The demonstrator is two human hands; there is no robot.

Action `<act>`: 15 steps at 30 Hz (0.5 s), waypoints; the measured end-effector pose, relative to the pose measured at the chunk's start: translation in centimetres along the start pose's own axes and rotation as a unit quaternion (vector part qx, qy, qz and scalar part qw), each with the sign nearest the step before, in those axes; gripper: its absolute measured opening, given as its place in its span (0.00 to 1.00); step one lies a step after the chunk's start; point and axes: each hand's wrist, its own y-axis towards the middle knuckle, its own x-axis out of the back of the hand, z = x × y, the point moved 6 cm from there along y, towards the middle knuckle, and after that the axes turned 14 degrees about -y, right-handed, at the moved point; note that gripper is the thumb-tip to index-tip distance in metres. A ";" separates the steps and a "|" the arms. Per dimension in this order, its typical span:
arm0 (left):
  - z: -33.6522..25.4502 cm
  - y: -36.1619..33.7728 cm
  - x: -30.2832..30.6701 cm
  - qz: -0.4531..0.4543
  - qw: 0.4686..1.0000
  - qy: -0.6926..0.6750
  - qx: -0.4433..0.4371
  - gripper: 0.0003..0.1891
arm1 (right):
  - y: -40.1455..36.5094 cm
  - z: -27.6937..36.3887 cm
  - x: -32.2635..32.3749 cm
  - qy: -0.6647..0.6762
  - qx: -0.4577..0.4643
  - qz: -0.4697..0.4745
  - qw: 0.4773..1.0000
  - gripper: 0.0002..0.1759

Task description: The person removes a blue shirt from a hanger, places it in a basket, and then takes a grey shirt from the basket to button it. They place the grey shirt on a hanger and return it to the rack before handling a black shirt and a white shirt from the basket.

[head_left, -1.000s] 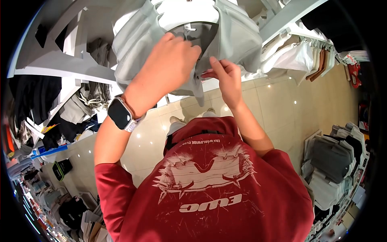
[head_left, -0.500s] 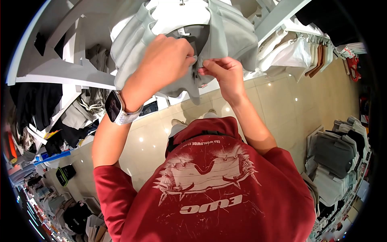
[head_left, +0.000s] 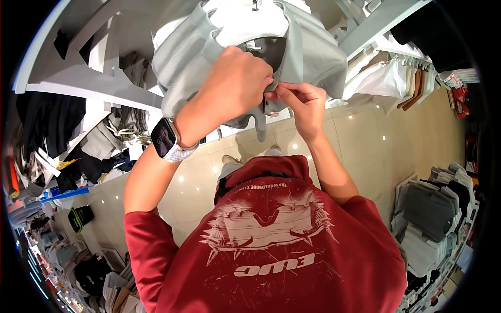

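Head view: a grey polo (head_left: 318, 52) was hung at the top, its placket pinched between the grip of the left hand (head_left: 235, 83) and that of the right hand (head_left: 302, 101), both pressed together on cloth. Buttoning would likely be helped if the edges were held aligned and taut. Below the polo a tiled floor (head_left: 365, 141) was seen; right of it, racked clothes (head_left: 396, 78).

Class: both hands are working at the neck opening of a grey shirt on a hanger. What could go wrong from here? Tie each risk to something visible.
1. The left hand and right hand both pinch the grey shirt at its front opening; pulling apart could strain the stitching there.
2. The shirt hangs on a white hanger; a downward tug might drag it off.
3. The left hand's grip hides the opening, so fumbling seems likely.
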 end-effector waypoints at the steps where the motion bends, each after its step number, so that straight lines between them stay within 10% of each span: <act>1: -0.2 -0.1 -0.1 -0.005 1.000 -0.009 -0.026 0.04 | 0.2 -0.1 0.1 -0.009 -0.016 0.008 1.000 0.07; 15: 0.0 0.1 -0.6 0.055 0.995 -0.084 0.012 0.11 | 1.6 1.2 -0.3 -0.121 0.041 0.029 0.991 0.14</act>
